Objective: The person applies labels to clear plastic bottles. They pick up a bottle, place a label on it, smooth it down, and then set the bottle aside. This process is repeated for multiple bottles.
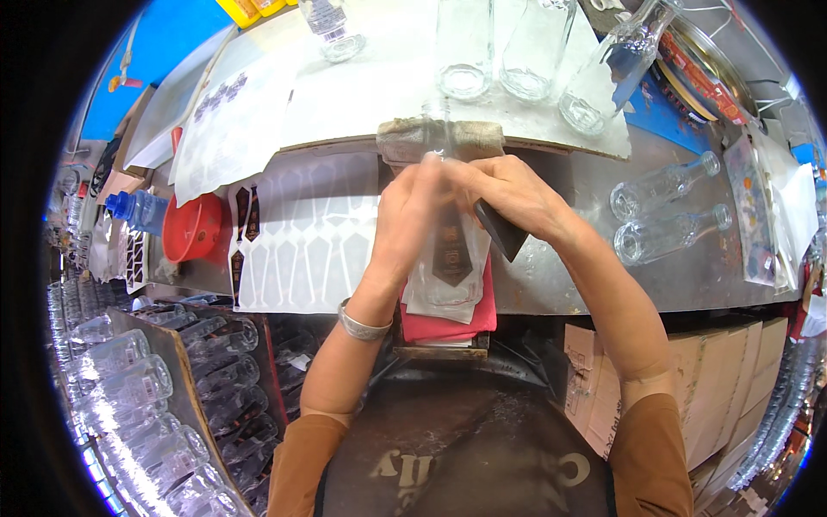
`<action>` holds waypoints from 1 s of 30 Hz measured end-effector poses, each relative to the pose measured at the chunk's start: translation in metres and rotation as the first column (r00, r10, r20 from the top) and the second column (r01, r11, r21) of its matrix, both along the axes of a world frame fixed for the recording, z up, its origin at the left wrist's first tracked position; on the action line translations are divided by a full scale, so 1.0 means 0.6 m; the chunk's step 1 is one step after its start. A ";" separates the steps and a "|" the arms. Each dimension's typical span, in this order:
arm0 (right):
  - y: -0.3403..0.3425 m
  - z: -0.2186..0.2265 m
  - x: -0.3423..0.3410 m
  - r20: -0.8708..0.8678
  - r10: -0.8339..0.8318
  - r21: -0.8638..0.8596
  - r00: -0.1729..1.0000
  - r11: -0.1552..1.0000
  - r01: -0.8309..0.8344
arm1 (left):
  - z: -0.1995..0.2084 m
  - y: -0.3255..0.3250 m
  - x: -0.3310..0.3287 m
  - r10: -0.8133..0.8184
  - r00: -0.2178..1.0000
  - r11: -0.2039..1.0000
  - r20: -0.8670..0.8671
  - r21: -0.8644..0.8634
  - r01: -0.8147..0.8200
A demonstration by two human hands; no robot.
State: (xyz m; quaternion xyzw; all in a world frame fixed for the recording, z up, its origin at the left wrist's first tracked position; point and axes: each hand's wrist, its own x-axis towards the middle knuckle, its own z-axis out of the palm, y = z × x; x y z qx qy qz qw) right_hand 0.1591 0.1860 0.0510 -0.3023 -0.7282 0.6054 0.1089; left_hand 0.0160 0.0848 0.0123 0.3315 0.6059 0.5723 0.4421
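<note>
A clear glass bottle lies on its side between my hands, its neck toward the far side on a rolled cloth. On its upper face is a dark tie-shaped decal. My left hand is at the bottle's left, near the neck, its fingers smeared by motion. My right hand is closed, with a dark flat scraper held under its fingers. Its fingertips meet the left hand over the bottle; what they touch there is blurred. Pink and white cloths lie beneath the bottle.
Left is a decal sheet with tie-shaped outlines, beside a red bowl. Two bottles lie at right; several stand on the raised white board. Crated bottles are lower left, cardboard boxes lower right.
</note>
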 end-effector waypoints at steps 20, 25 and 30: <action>-0.020 0.021 0.048 -0.183 -0.240 -0.196 0.953 0.959 0.204 | -0.018 -0.033 -0.007 0.011 0.962 1.000 0.272 0.019 -0.017; -0.003 0.052 0.026 -0.307 -0.221 0.349 0.926 0.879 0.325 | 0.024 -0.049 -0.001 0.059 0.969 0.997 0.242 0.030 -0.068; 0.010 0.060 -0.005 -0.292 -0.202 0.533 0.935 0.777 0.335 | 0.022 -0.074 -0.009 0.095 0.974 0.995 0.204 0.005 -0.098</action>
